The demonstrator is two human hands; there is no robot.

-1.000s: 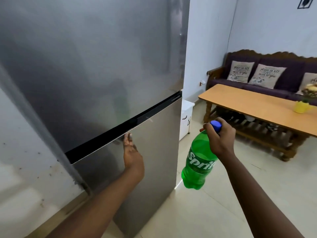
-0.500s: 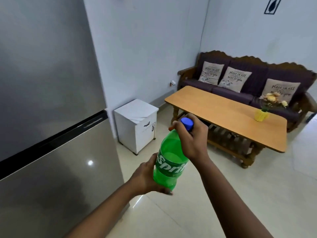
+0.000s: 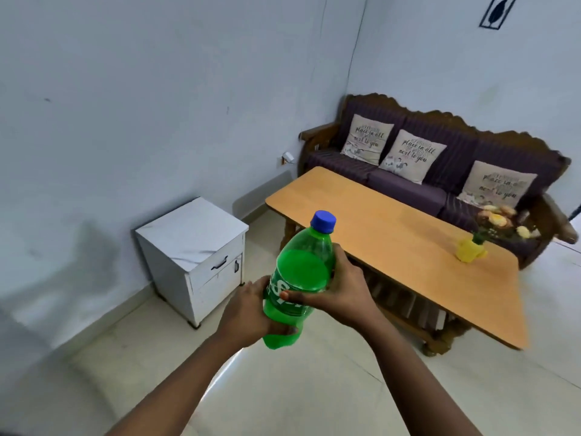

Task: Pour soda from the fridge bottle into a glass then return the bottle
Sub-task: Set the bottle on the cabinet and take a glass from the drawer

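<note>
Centre frame: my left hand (image 3: 248, 313) and right hand (image 3: 342, 291) both clasp the capped soda bottle (image 3: 295, 278). No glass visible, possibly off-frame; jostling risks fizz-over on opening.

Plastic, wood and cloth, mostly

The bottle (image 3: 297, 278) is see-through green plastic, smooth and a bit shiny, with a matt blue plastic cap (image 3: 323, 220). The coffee table (image 3: 399, 243) has a smooth, satiny light wood top; the sofa (image 3: 440, 158) is dark carved wood with ribbed purple cloth and printed fabric cushions (image 3: 412, 156). Floor tiles (image 3: 314, 388) are glossy, and the white cabinet (image 3: 193, 243) looks marbled and smooth.
</note>
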